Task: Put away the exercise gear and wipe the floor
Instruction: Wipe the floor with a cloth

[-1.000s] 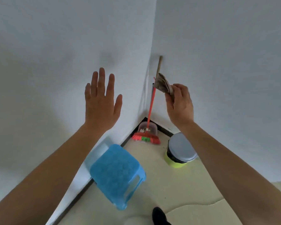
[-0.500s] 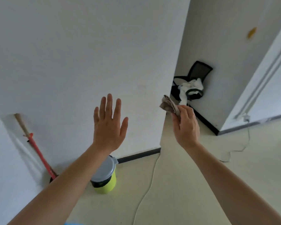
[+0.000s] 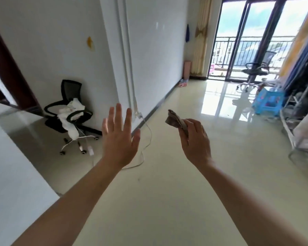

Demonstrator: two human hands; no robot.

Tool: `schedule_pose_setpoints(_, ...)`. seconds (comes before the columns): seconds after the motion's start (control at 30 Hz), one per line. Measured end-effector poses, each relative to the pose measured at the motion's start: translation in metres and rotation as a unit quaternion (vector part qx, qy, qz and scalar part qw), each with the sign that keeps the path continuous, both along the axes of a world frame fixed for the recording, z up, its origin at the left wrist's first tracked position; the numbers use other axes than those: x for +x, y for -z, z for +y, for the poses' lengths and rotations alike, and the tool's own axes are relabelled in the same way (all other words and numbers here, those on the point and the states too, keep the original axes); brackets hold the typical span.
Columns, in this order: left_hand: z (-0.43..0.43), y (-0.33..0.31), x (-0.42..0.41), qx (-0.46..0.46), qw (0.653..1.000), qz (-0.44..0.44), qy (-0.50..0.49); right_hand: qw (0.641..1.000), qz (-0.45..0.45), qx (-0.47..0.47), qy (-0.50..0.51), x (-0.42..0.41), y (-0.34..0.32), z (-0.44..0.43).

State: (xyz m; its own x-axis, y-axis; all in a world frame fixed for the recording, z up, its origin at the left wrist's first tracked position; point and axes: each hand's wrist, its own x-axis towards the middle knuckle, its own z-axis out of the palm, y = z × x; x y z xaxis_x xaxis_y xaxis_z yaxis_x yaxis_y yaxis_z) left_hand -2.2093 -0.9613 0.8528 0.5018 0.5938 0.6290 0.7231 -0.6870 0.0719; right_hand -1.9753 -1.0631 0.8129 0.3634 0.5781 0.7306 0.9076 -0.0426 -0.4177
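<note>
My right hand point(image 3: 196, 141) is raised in front of me and grips a crumpled brownish-grey cloth point(image 3: 174, 119), which sticks out to the left above my fingers. My left hand point(image 3: 119, 137) is held up beside it with straight, spread fingers and holds nothing. Both hands hover above the glossy pale tiled floor point(image 3: 167, 201). No exercise gear is in sight.
A black office chair point(image 3: 69, 110) with white cloth on it stands by the left wall. A white cable point(image 3: 146, 139) trails over the floor. A blue stool point(image 3: 268, 102), a clothes rack point(image 3: 302, 107) and another chair point(image 3: 256, 71) stand near the balcony doors point(image 3: 247, 39).
The view has swung right, from the corner with broom, bin and blue stool to the long room with the balcony. Both hands keep their pose; the cloth stays in my right hand.
</note>
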Motion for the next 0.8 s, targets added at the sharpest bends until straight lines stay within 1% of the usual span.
schedule_pose_setpoints(0.1, 0.013, 0.010, 0.081, -0.005, 0.998, 0.021, 0.054, 0.999, -0.004, -0.010, 0.042, 0.078, 0.005, -0.010)
schedule_pose_setpoints(0.2, 0.042, 0.019, 0.150, -0.006, 0.996, 0.037, 0.085, 0.997, -0.016, -0.020, 0.076, 0.146, 0.015, 0.003)
schedule_pose_setpoints(0.33, 0.093, 0.055, 0.232, -0.026, 0.991, 0.064, 0.118, 0.991, 0.012, -0.031, 0.132, 0.217, 0.051, 0.034)
schedule_pose_setpoints(0.4, 0.127, 0.075, 0.277, -0.041, 0.987, 0.079, 0.132, 0.989, -0.011, -0.052, 0.140, 0.253, 0.069, 0.056)
schedule_pose_setpoints(0.47, 0.164, 0.090, 0.326, -0.051, 0.985, 0.087, 0.138, 0.984, -0.058, -0.085, 0.149, 0.296, 0.080, 0.082)
schedule_pose_setpoints(0.57, 0.219, 0.090, 0.402, -0.079, 0.982, 0.088, 0.147, 0.974, -0.079, -0.112, 0.178, 0.366, 0.074, 0.123)
schedule_pose_setpoints(0.7, 0.279, 0.074, 0.513, -0.073, 0.976, 0.093, 0.181, 0.963, -0.101, -0.118, 0.219, 0.458, 0.047, 0.162)
schedule_pose_setpoints(0.8, 0.305, 0.067, 0.596, -0.084, 0.971, 0.092, 0.202, 0.957, -0.079, -0.113, 0.254, 0.525, 0.041, 0.177)
